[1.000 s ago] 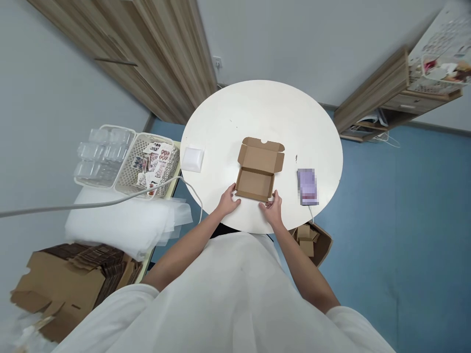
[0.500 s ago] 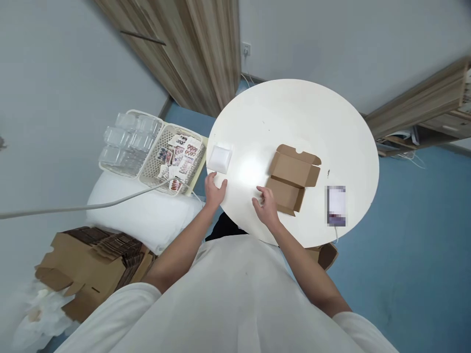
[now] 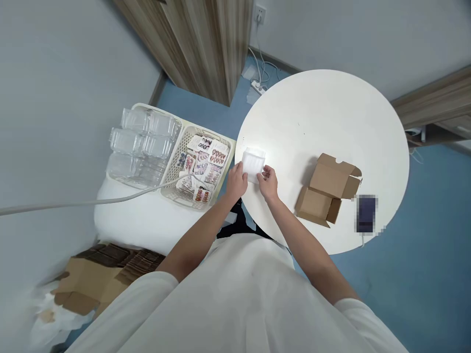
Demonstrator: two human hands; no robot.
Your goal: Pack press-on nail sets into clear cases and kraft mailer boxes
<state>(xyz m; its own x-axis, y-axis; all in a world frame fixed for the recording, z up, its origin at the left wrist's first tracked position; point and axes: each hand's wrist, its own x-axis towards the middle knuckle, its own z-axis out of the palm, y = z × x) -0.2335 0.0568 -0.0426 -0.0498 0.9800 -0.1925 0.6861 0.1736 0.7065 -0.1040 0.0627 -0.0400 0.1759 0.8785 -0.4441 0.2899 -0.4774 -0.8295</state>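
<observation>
A small white, flat, square packet (image 3: 253,164) is near the left edge of the round white table (image 3: 331,108); I cannot tell whether it is foam or a wrapped bundle. My left hand (image 3: 236,181) has its curled fingers on the packet's left edge. On the opposite side, my right hand (image 3: 268,183) pinches the lower right corner between thumb and bent fingers. To the right lies an unfolded brown cardboard box (image 3: 326,181), its lid standing open and its inside bare.
Left of the table, one white basket (image 3: 171,179) holds press-on nail cards (image 3: 201,169); another holds clear plastic boxes (image 3: 147,135). A pale cable (image 3: 121,198) crosses in front. Folded cartons (image 3: 91,279) lie lower left. A blurred-out phone-like device (image 3: 366,214) lies at right.
My right hand has moved left, away from the cardboard box, to the white packet. My left hand has closed on the packet's other side. The view has shifted left.
</observation>
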